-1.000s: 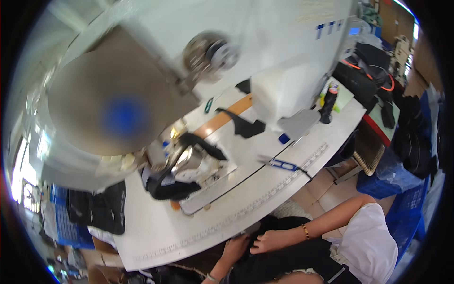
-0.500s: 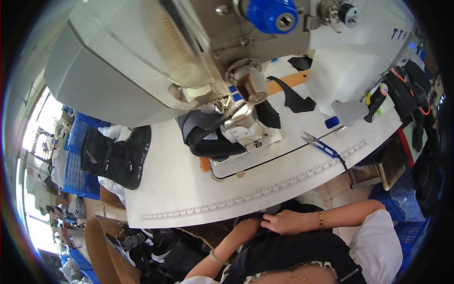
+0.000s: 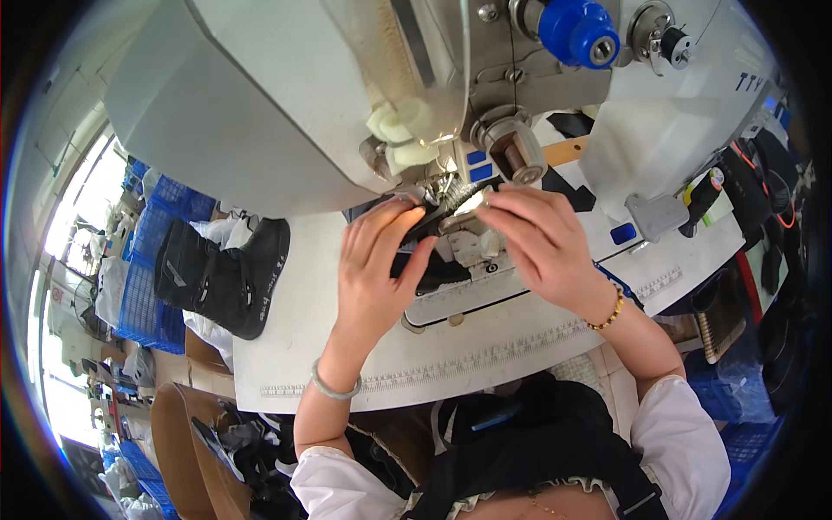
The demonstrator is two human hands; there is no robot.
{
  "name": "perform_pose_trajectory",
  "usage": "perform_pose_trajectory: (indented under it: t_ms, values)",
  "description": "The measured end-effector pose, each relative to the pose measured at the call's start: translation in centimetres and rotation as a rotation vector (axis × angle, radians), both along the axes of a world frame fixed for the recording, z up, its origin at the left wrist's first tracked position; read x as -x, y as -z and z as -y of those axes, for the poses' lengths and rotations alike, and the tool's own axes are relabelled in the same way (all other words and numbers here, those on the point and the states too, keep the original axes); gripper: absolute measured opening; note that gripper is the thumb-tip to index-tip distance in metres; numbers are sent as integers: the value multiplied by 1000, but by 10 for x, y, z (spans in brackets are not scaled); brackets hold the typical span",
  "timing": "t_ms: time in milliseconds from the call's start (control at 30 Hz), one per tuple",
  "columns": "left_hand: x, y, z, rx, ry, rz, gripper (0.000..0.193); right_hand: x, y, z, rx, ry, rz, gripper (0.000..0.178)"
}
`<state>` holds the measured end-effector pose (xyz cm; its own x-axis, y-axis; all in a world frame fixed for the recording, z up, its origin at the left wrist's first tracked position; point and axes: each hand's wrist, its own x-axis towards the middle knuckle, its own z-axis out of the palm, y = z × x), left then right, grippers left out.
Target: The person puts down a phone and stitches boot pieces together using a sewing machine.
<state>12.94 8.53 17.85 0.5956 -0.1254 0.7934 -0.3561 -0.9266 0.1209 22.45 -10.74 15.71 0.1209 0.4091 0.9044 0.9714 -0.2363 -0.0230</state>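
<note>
Flanking the black piece (image 3: 445,274) are left hand (image 3: 377,264) and right hand (image 3: 544,243).

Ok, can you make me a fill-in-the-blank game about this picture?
1. The boot is on the picture's ____ side.
2. The big knob on the sewing machine is coloured ____.
3. Just below the right hand sits a beaded ____.
4. The sleeves are coloured ____.

Missing words: left; blue; bracelet; white.

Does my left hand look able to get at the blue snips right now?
Probably not directly: the right hand is between the left hand and the snips, and the right wrist seems to hide part of them.
</note>
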Motion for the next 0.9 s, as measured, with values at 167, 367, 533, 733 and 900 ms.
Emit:
perform_pose_trajectory:
  t_ms: [167, 367, 533, 733, 900]
  values:
    - [-16, 17, -3, -68, -3, 97, 35, -18, 13, -11, 121, 3, 70, 38]
    - [-24, 18, -9, -151, 46, 145, 30, -22, 18, -17, 84, 26, 68, 29]
    - [-27, 17, -11, -208, 56, 244, 18, -28, 23, -21, 54, -43, 15, 31]
    - [-25, 15, -7, -149, 43, 214, 22, -22, 21, -20, 81, -2, 16, 37]
    - [-23, 14, -1, -78, 21, 181, 27, -18, 17, -19, 95, -4, -37, 37]
